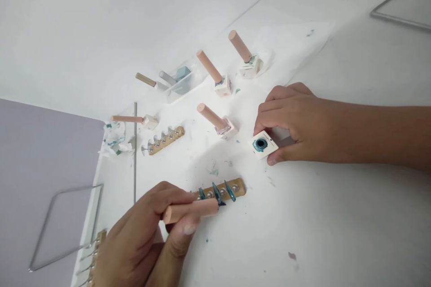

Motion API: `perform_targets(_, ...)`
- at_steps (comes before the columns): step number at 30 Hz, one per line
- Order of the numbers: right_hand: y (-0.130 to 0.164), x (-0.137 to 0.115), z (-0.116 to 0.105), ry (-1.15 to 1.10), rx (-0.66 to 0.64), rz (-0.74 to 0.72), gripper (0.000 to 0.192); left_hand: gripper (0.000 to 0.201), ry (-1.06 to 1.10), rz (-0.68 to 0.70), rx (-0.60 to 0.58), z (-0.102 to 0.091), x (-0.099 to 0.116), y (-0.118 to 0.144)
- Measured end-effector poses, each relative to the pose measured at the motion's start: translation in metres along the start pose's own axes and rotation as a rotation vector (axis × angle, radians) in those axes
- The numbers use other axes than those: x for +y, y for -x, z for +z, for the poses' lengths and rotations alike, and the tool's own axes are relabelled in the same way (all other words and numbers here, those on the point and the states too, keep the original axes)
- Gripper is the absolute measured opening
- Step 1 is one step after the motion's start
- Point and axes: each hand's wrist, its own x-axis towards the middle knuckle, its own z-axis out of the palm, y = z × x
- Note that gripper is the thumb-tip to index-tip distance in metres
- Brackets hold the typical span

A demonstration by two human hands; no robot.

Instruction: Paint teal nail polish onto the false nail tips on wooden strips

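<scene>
My left hand [148, 228], at the lower left, is closed around the peach cap of a nail polish brush [191, 211]. Its dark bristle tip is at the teal false nails [217, 192], which sit on a gold bar stand [239, 185]. My fingers cover the stand's left end. To the right, my right hand [286, 114] grips an uncapped white nail polish bottle [264, 144] between thumb and fingers. Teal polish is smeared around its dark round opening. Close by, a capped polish bottle [225, 129] stands upright.
More capped bottles [249, 66] [222, 86] stand farther back, beside a clear tray [182, 87] holding bottles. A second gold stand [168, 140] carries clear nail tips. Crumpled stained tissue [116, 136] lies at the left edge. Metal table legs [43, 224] show at the left.
</scene>
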Motion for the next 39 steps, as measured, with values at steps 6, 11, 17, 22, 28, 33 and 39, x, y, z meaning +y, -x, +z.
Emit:
perform_targets(6,0.001,-0.001,0.0,0.009,-0.006,0.011,0.029,0.013,-0.005,0.027,-0.055,-0.005,-0.017,-0.007)
perform_targets(11,-0.001,-0.002,-0.001,0.009,-0.012,0.016,0.031,0.01,0.035,0.063,-0.111,-0.003,-0.016,-0.011)
perform_targets(17,0.0,-0.002,-0.001,0.002,-0.015,0.024,0.029,0.009,0.042,0.106,-0.126,-0.004,-0.011,-0.009)
perform_targets(22,0.0,-0.001,-0.001,0.0,-0.005,0.013,0.031,0.01,0.062,0.145,-0.138,-0.006,-0.01,-0.008)
perform_targets(28,0.0,-0.001,0.0,-0.003,0.005,0.003,0.029,0.009,-0.006,0.128,-0.08,-0.008,-0.016,-0.009)
perform_targets(33,0.002,-0.001,0.0,0.0,0.006,-0.008,0.028,0.01,0.008,0.076,-0.111,-0.006,-0.017,-0.01)
perform_targets(39,-0.001,-0.002,0.0,0.004,0.007,0.008,0.029,0.013,0.039,0.079,-0.153,-0.006,-0.01,-0.007)
